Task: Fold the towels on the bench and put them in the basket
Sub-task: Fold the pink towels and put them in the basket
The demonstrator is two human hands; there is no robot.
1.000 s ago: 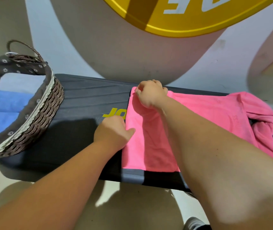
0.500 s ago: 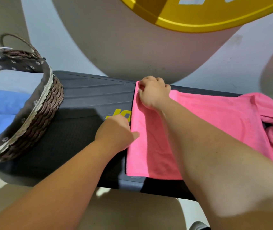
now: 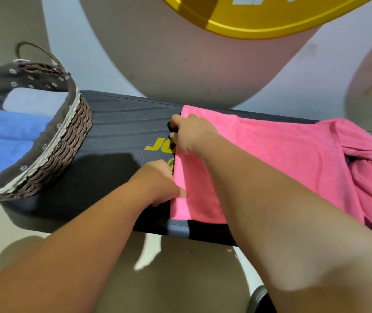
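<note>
A pink towel [image 3: 277, 159] lies spread on the black bench [image 3: 121, 123], its right end bunched and hanging over the edge. My right hand [image 3: 190, 132] grips the towel's left edge near the far corner, fingers curled round the hem. My left hand [image 3: 160, 184] pinches the same left edge nearer the front, thumb on top of the cloth. A brown wicker basket [image 3: 67, 141] with a dark flowered lining stands on the bench's left end. Inside it lie folded blue towels [image 3: 6, 136] and a grey one [image 3: 33, 102].
A large round pinkish body [image 3: 191, 59] with a yellow disc [image 3: 259, 16] above it stands just behind the bench. Beige floor [image 3: 176, 279] lies below the front edge. The basket's handle [image 3: 38, 53] sticks up at the back left.
Both hands have slid along the towel's left edge, the right one coming nearer from the far corner. The towel edge lies straighter on the bench.
</note>
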